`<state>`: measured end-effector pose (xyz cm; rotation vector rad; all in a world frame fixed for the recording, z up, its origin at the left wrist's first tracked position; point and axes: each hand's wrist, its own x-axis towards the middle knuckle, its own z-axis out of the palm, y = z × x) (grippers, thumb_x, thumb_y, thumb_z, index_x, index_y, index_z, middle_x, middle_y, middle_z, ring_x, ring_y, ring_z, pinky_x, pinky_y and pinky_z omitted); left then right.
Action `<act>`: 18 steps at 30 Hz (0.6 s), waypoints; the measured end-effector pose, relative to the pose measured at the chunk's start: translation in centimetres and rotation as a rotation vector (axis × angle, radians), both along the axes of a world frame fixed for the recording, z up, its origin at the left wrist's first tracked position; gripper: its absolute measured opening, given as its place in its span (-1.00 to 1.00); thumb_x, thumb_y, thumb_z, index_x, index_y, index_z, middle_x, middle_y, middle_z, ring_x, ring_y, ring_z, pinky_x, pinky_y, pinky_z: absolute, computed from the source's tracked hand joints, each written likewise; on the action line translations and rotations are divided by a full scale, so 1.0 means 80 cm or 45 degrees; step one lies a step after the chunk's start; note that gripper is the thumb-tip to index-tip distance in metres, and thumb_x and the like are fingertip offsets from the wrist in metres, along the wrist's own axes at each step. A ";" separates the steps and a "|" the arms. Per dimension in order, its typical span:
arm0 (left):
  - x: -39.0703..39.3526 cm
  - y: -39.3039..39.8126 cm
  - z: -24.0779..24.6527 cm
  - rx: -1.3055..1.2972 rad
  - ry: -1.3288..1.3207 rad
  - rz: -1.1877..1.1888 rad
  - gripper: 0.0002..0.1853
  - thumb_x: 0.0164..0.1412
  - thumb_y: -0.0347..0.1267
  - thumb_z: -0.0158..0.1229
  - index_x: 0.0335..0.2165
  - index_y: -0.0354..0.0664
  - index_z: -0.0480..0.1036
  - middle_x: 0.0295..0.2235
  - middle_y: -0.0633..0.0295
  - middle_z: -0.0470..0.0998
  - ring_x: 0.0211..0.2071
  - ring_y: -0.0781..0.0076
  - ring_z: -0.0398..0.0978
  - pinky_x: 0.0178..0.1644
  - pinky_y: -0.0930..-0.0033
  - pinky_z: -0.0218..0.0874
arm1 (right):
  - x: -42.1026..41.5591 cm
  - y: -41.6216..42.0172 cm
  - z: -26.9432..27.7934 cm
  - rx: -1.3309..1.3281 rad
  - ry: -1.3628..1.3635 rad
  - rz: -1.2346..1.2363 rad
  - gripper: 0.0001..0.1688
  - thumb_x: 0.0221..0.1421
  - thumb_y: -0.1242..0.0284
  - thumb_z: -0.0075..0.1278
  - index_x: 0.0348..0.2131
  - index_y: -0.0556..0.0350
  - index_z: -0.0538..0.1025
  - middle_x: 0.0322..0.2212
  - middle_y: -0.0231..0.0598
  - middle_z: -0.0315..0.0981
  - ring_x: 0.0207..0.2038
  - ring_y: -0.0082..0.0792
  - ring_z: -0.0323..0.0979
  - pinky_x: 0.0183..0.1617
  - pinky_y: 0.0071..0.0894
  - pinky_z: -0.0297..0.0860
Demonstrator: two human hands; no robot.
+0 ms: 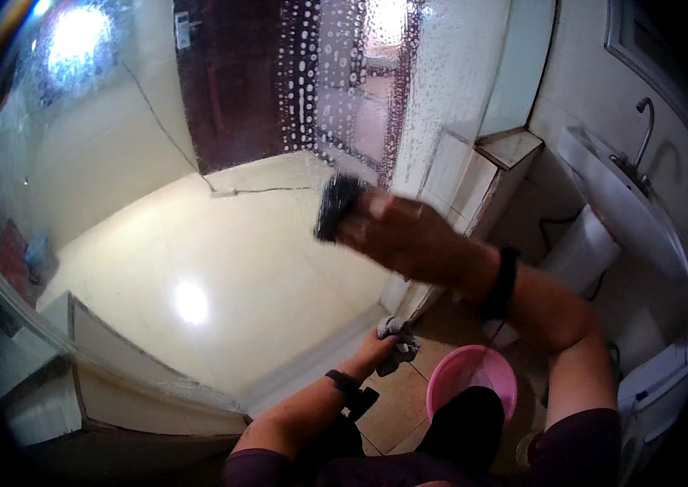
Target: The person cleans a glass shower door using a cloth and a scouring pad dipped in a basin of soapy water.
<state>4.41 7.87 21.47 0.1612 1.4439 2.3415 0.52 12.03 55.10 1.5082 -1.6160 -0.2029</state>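
My right hand [402, 234] grips a dark scrubbing brush or pad [339, 206], blurred, held against or close to a large glass panel [228, 243]. Whether it touches the glass cannot be told. Rows of white foam or water spots [304, 79] cover the panel's upper middle. Lower down, my left hand [383, 344] is closed on a crumpled grey cloth [402, 353] beside the panel's lower edge. Dark bands circle both wrists. Near my knee, a pink plastic basin [438, 386] stands on the tiled floor; its contents are partly hidden by my leg.
At the right, a white washbasin [624, 195] with a curved metal tap [647, 131] is fixed to the wall. A tiled ledge [509, 148] meets the glass. A low tiled kerb [155, 380] runs at the lower left. Through the panel a dark door [231, 85] and a cable [161, 125] show.
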 end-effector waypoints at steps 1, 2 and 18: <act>0.001 -0.002 -0.001 -0.009 -0.051 -0.053 -0.77 0.39 -0.33 -0.01 -0.03 -0.06 0.43 -0.34 0.25 0.62 -0.52 0.54 0.48 -0.61 0.50 0.20 | -0.016 0.006 0.022 0.164 0.023 -0.327 -0.66 0.17 0.50 0.07 -0.03 0.09 0.53 -0.08 -0.20 0.48 0.10 -0.21 0.41 0.17 -0.24 0.40; 0.001 -0.002 0.001 -0.069 -0.053 -0.065 -0.76 0.39 -0.34 -0.02 -0.03 -0.06 0.43 -0.33 0.25 0.62 -0.52 0.54 0.48 -0.61 0.50 0.19 | -0.023 0.025 0.064 -0.028 -0.195 -0.199 -0.57 0.09 0.62 0.04 -0.01 0.05 0.53 -0.05 -0.19 0.50 0.06 -0.20 0.44 0.14 -0.25 0.42; -0.003 -0.006 -0.008 -0.091 -0.109 -0.103 -0.69 0.41 -0.42 -0.11 0.05 -0.09 0.41 -0.25 0.18 0.62 -0.42 0.44 0.56 -0.53 0.46 0.29 | -0.071 0.103 0.038 -0.603 -0.017 -0.178 -0.40 0.00 0.81 -0.02 0.01 0.00 0.57 -0.05 -0.10 0.51 0.04 0.01 0.45 0.14 -0.11 0.44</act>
